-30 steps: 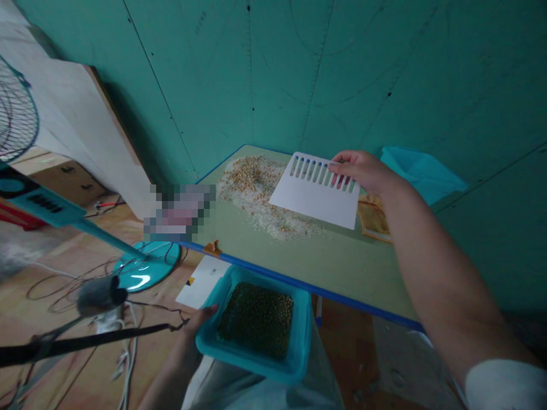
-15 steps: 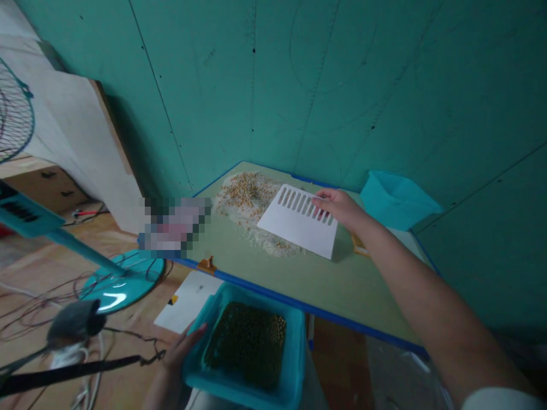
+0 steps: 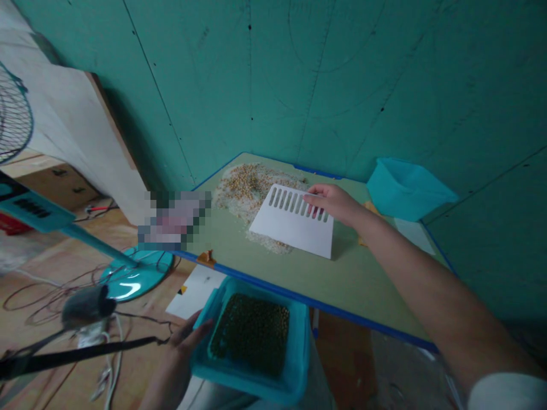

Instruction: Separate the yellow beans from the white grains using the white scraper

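My right hand (image 3: 335, 202) is closed on the slotted top edge of a white flat scraper (image 3: 293, 228), its lower edge resting on the green table (image 3: 350, 279) beside a spread of yellow and white grains (image 3: 245, 188). My left hand (image 3: 183, 347) grips the left rim of a teal tray (image 3: 299, 359) filled with dark green beans (image 3: 252, 336), held just below the table's blue front edge.
A teal container (image 3: 405, 188) stands at the table's back right by the green wall. A teal standing fan base (image 3: 132, 279) and cables lie on the wooden floor at left. A white sheet (image 3: 194, 290) lies on the floor under the table edge.
The scraper has slid toward me and to the left over the grains, with my right hand on it. The tray stays under the table edge in my left hand.
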Motion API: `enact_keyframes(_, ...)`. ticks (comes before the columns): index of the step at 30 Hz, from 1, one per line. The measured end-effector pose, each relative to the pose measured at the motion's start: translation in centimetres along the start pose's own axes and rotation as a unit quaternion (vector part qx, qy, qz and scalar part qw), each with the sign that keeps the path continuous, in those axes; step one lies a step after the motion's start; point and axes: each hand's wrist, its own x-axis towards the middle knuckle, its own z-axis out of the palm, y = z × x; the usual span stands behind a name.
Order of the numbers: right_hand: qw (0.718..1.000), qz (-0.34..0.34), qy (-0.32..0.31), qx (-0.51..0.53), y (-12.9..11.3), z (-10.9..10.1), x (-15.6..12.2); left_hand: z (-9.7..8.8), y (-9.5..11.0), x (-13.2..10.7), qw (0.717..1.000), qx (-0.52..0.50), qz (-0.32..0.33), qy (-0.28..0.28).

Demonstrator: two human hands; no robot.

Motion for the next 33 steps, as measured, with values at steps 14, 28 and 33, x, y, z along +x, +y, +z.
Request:
enact_keyframes(14,0.999,-0.021,0.04,-0.005,-0.4,-0.9,-0.1,0.4,1.3,-0.4,0.965,0.216,0.148,0.009)
enact_keyframes(28,0.999,-0.011,-0.004,0.031,0.4,0.5,0.4,-0.6,0.7,1.2,0.969,0.194,0.129,-0.078)
enact_keyframes(33,0.999,-0.021,-0.028,0.031,0.2,0.8,0.2,-0.8,0.5,1.6,0.968,0.192,0.134,-0.093)
